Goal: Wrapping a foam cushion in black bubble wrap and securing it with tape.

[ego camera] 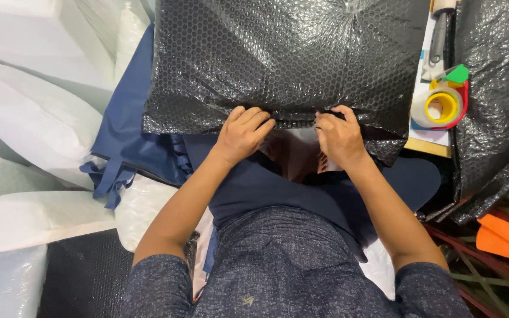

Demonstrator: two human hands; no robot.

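A package wrapped in black bubble wrap (284, 59) lies flat in front of the person, filling the upper middle of the view, its near edge running just above the person's lap. Both hands work at that near edge. The left hand (241, 133) lies knuckles-up with its fingers curled down onto the fold of the wrap, pressing or pinching it; how much of the film it has actually gripped cannot be told. The right hand (338, 136), just beside it, is closed with fingertips pinched on the same edge. Between and below the hands a brownish surface (294, 154) shows under the wrap. To the right of the package, on a flat card (426, 144), lies a roll of clear tape with a yellow core (441, 106) in a red dispenser, a green tab (458, 74) above it, and a utility knife (438, 41) further up. More black bubble wrap (499, 106) hangs at far right. Dark blue cloth (128, 129) and white plastic sheeting (30, 118) lie to the left, an orange piece (505, 237) at lower right.
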